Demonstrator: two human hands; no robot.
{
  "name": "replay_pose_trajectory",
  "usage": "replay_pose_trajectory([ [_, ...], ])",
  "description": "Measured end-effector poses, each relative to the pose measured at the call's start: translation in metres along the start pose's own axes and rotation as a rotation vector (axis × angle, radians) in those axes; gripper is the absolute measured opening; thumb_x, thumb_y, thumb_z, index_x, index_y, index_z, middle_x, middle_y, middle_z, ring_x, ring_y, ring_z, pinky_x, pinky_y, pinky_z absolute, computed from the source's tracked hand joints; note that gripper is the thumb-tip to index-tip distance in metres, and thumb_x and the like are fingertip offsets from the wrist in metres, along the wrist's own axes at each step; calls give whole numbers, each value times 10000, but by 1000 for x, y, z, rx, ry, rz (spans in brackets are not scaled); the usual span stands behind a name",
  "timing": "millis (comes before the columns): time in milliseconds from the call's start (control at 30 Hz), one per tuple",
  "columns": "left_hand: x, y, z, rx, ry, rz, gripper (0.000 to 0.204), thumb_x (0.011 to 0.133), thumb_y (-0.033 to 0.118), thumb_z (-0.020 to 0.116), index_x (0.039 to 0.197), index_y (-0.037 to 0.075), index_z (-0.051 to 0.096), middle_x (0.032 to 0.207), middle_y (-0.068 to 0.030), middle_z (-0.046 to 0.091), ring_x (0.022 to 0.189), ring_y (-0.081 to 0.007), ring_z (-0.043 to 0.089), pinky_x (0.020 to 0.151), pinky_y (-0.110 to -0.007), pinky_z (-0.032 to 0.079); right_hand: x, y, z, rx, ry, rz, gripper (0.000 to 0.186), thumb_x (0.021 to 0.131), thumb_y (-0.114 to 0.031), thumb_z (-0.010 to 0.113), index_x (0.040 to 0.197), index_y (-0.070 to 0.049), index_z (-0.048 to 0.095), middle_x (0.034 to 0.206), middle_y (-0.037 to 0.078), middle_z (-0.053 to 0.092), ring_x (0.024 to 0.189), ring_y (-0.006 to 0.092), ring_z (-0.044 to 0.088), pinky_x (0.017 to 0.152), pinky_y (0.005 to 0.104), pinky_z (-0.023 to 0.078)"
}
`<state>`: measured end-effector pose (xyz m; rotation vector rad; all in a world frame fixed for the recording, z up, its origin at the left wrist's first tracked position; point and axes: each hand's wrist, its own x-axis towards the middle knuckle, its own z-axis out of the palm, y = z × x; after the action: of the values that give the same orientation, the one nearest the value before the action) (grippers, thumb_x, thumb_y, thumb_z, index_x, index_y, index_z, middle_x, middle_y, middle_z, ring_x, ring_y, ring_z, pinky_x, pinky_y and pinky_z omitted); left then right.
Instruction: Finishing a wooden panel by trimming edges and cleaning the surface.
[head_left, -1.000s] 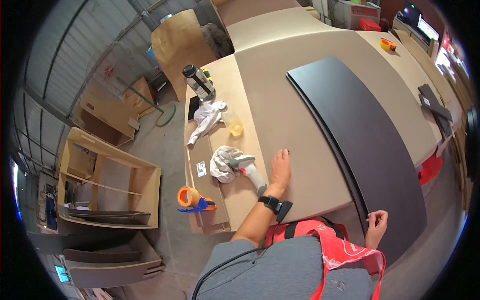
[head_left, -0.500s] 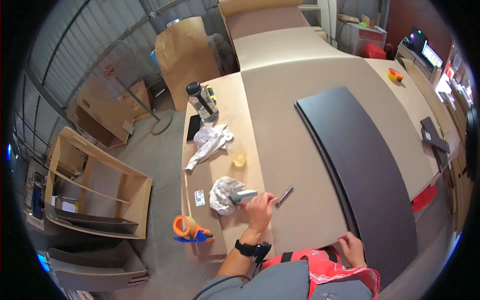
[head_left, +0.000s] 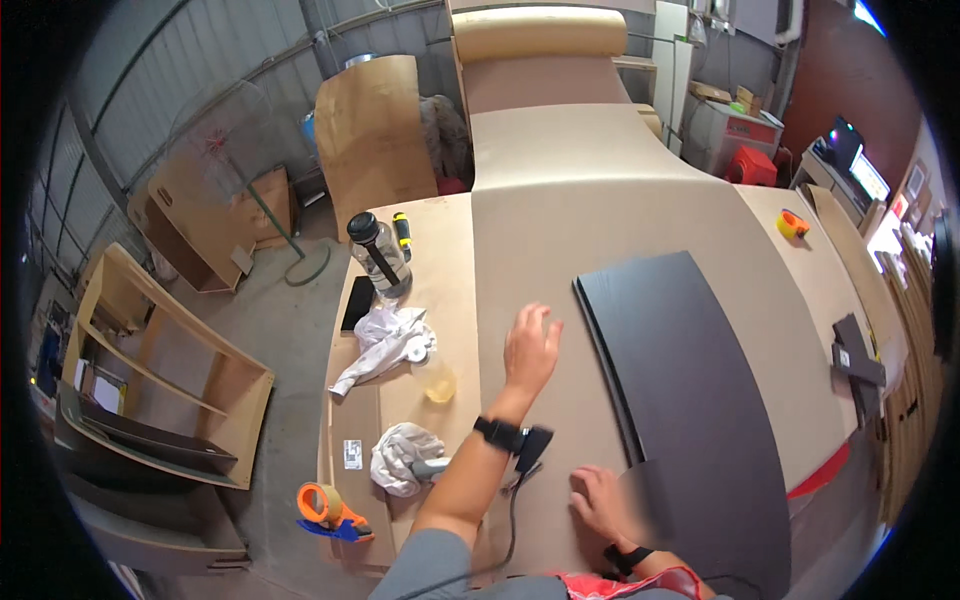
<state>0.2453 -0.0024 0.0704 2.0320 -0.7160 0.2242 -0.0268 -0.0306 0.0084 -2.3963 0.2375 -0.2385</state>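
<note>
Fingers of the left hand [head_left: 532,352], head view: parted, loosely curled, nothing visible in them, above the tan sheet [head_left: 540,230].
Fingers of the right hand [head_left: 606,508]: bent, slightly apart, just beside the left edge of the dark panel [head_left: 690,360]; blur means I cannot tell whether they hold anything.
Panel place: flat on the sheet, right of the middle of the table [head_left: 450,240], running toward its near edge.
Panel body: probably stiff and fairly heavy, awkward for 1 hand.
Panel face: smooth, likely slippery and easily scratched; corners could chip.
Panel hold: 2 hands, opposite long edges, around mid-length.
</note>
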Motion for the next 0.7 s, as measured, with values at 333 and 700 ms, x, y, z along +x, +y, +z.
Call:
replay_pose_trajectory([
  [333, 169, -192, 37, 868, 110, -363, 422, 860, 214, 545, 1191, -42, 491, 1334, -240, 405, 1240, -335, 398, 1016, -404, 345, 9, 27, 15, 87, -8, -2, 274, 769, -123, 624, 1037, -104, 574, 1087, 96, 566, 1017, 286, 506, 857, 407, 377],
  [700, 220, -303, 1, 1093, 194, -582, 329, 904, 183, 435, 1186, 30, 511, 1287, -326, 397, 1190, -411, 431, 962, -448, 388, 22, 40, -6, 221, -151, 50, 230, 759, -95, 609, 988, -117, 594, 1057, 67, 595, 964, 262, 537, 824, 393, 385],
])
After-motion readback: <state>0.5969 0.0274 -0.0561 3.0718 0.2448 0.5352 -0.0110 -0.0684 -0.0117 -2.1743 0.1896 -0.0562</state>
